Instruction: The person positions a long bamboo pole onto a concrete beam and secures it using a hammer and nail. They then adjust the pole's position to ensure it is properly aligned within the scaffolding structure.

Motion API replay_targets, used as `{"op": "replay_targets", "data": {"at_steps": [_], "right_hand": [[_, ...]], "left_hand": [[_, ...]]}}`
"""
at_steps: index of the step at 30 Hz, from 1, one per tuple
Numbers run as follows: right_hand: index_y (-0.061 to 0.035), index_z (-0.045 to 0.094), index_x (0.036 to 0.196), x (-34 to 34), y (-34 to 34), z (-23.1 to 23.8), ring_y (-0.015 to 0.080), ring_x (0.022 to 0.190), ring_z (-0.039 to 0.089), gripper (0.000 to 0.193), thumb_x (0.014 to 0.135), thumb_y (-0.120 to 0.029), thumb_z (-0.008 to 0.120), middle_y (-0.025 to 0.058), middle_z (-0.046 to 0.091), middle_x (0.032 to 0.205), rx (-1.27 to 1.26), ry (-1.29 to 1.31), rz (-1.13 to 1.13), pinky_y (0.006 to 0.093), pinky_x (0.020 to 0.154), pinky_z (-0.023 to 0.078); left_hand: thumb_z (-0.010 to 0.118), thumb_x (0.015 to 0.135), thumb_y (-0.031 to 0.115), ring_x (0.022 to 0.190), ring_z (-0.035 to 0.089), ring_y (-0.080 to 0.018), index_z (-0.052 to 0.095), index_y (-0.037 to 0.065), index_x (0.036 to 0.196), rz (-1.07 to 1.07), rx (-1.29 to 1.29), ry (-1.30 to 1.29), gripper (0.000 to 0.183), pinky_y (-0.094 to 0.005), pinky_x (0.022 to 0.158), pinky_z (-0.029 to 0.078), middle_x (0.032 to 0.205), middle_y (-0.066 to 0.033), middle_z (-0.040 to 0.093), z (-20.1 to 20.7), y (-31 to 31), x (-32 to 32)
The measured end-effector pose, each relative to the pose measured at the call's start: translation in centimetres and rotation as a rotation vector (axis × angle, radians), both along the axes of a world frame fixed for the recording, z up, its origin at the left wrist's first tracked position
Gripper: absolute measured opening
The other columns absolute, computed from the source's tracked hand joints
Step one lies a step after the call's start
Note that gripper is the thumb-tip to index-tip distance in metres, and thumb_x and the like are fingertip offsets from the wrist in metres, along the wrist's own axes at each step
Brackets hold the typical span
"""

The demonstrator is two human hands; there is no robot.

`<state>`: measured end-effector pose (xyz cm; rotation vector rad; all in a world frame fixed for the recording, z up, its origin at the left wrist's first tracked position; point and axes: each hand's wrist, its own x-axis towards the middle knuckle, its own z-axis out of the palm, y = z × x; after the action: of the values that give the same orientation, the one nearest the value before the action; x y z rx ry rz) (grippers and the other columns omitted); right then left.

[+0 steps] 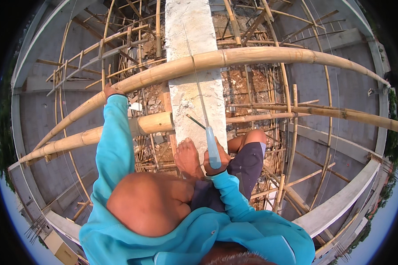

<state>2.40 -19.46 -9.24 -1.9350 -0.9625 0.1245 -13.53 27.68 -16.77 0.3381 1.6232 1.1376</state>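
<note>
My left hand [110, 91] is closed on a long bamboo pole [269, 54] that lies crosswise over a narrow concrete beam [185, 95]. My right hand [222, 157], near my bare foot [189, 158], is wrapped round the light blue handle of a hand saw [212, 148]. The saw's long thin blade shows edge-on, pointing away from me and crossing over the pole above the beam. A dark thin pencil [196, 121] sticks out beside the handle; whether my right hand holds it too, I cannot tell.
Squatting on the beam, I have a deep drop on both sides. A cut bamboo end [157, 123] reaches the beam from the left. More bamboo poles [358, 115] stretch to the right. Bamboo scaffolding and rubble [247, 86] lie below, with concrete walls around.
</note>
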Motion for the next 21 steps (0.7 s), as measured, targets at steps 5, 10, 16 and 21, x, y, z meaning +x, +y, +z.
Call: {"op": "replay_targets", "data": {"at_steps": [5,10,16,21], "right_hand": [[0.0105,0.058,0.132,3.2,4.7,0.6,0.0389,0.082,0.074,0.056,0.08,-0.004,0.071,0.0262,0.072,0.096,0.07,0.243,-0.04,0.0412,0.07,0.059],[0.0115,0.058,0.131,2.6,5.3,-0.5,0.0421,0.085,0.074,0.059,0.078,-0.007,0.077,0.0281,0.071,0.098,0.116,0.147,-0.001,0.0421,0.071,0.06],[0.0119,0.057,0.131,3.0,2.5,0.3,0.0402,0.094,0.075,0.059,0.079,-0.007,0.077,0.0304,0.071,0.11,0.073,0.204,0.047,0.0429,0.079,0.062],[0.0087,0.059,0.132,1.8,4.7,-3.1,0.0402,0.088,0.074,0.058,0.078,-0.005,0.074,0.0276,0.072,0.102,0.064,0.37,-0.035,0.0436,0.074,0.06]], "left_hand": [[0.05,0.094,0.017,0.096,0.067,-0.0334,0.062,-0.001,0.118,0.088,0.018,-0.044,0.032,-0.0474,0.089,0.056,0.108,-0.0206,0.066,-2.1,0.5,0.2],[0.044,0.094,0.009,0.097,0.068,-0.0308,0.061,-0.008,0.122,-0.16,0.13,0.113,0.037,-0.044,0.089,0.057,0.109,-0.021,0.068,-4.7,2.8,-3.7],[0.046,0.094,0.01,0.101,0.067,-0.0359,0.057,-0.008,0.129,-0.586,0.349,0.826,0.041,-0.0482,0.091,0.055,0.114,-0.0218,0.067,-8.7,3.4,-8.0],[0.045,0.093,0.004,0.095,0.067,-0.0301,0.054,-0.007,0.133,-0.123,0.121,-0.032,0.042,-0.0406,0.082,0.058,0.108,-0.0188,0.066,-8.0,4.0,-5.0]]}}
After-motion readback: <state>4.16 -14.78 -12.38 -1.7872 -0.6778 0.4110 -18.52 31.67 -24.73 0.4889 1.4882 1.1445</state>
